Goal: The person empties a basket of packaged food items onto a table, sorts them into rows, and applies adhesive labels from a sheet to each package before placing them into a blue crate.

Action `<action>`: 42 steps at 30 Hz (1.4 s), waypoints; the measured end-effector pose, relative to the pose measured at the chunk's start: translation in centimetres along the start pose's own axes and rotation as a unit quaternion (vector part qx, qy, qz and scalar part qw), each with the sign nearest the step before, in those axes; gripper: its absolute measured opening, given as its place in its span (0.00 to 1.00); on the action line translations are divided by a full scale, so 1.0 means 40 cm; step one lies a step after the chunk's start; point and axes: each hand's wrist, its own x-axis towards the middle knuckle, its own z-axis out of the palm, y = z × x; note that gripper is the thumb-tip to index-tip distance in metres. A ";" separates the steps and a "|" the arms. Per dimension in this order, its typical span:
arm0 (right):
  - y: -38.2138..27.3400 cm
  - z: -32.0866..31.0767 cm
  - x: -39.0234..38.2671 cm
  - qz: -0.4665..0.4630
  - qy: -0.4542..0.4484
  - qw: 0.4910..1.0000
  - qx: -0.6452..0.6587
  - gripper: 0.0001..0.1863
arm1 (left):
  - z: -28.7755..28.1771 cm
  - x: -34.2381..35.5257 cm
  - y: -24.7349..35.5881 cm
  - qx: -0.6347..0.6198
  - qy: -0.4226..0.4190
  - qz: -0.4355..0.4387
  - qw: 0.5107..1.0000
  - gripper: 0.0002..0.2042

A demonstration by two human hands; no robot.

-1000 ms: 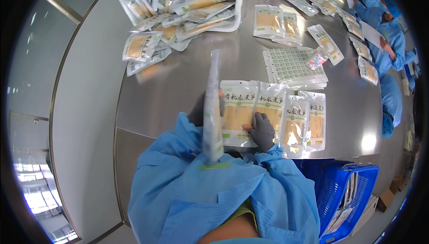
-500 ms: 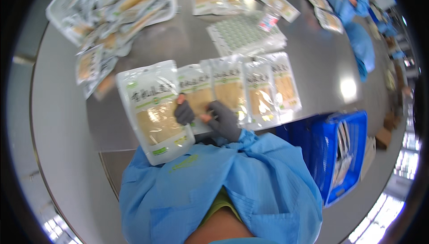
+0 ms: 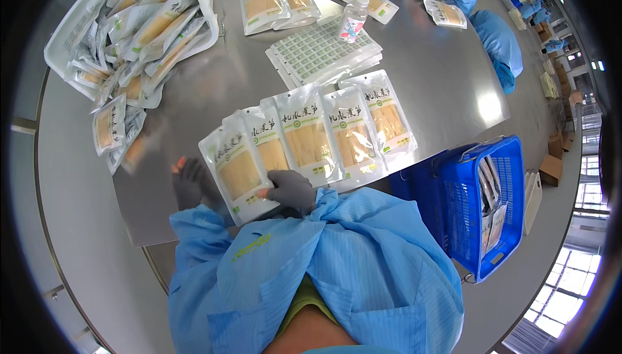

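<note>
A fanned row of several clear-fronted pouches [image 3: 303, 140] of pale strips lies along the near edge of the steel table. My right hand [image 3: 288, 192], gloved in grey with bare fingertips, grips the lower right side of the leftmost pouch [image 3: 236, 176]. My left hand [image 3: 189, 182] is off to the left of that pouch, fingers apart and holding nothing. Behind the row, printed sticker sheets [image 3: 304, 56] are stacked, with a small clear bottle [image 3: 353, 20] standing on them.
A white crate [image 3: 61, 49] heaped with pouches [image 3: 149, 27] occupies the back left, with loose pouches spilling beside it. More pouches [image 3: 262, 7] lie at the back. A blue basket [image 3: 499, 244] holding pouches is at right. Co-workers in blue smocks [image 3: 492, 43] sit along the right side.
The pouch my left hand held up has been laid at the row's left end. My left hand has released it and moved left; my right hand now grips it. The view has shifted.
</note>
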 end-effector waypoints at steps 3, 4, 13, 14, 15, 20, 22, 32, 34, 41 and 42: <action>0.013 -0.021 -0.009 -0.018 0.017 0.997 -0.073 0.20 | 0.177 -0.061 -0.050 0.501 0.148 0.170 0.835 0.23; 0.021 -0.041 -0.024 -0.033 0.046 0.996 -0.064 0.19 | 0.277 -0.099 -0.065 0.570 0.106 0.209 0.788 0.24; 0.373 -0.523 -0.201 0.132 0.551 0.763 -0.309 0.38 | 0.739 -0.156 -0.329 0.718 -0.425 0.307 0.458 0.30; 0.412 -0.557 -0.210 0.138 0.535 0.804 -0.220 0.39 | 0.778 -0.147 -0.375 0.699 -0.465 0.311 0.447 0.29; 0.459 -0.583 -0.213 0.142 0.514 0.836 -0.130 0.40 | 0.804 -0.133 -0.422 0.677 -0.503 0.315 0.435 0.27; 0.450 -0.641 -0.206 0.193 0.340 0.903 0.175 0.38 | 0.768 -0.024 -0.523 0.693 -0.501 0.328 0.402 0.20; 0.482 -0.622 -0.209 0.116 0.308 0.905 0.268 0.35 | 0.770 -0.018 -0.484 0.704 -0.509 0.301 0.392 0.16; 0.477 -0.569 -0.232 0.084 0.251 0.924 0.276 0.28 | 0.725 -0.040 -0.373 0.739 -0.448 0.258 0.432 0.23; 0.452 -0.561 -0.234 0.076 0.250 0.924 0.280 0.29 | 0.752 -0.072 -0.425 0.743 -0.423 0.267 0.445 0.37; 0.470 -0.595 -0.245 0.062 0.239 0.927 0.281 0.31 | 0.853 -0.098 -0.673 0.785 -0.464 0.214 0.351 0.41; 0.461 -0.613 -0.254 0.070 0.248 0.921 0.292 0.30 | 0.860 -0.091 -0.689 0.781 -0.475 0.207 0.349 0.41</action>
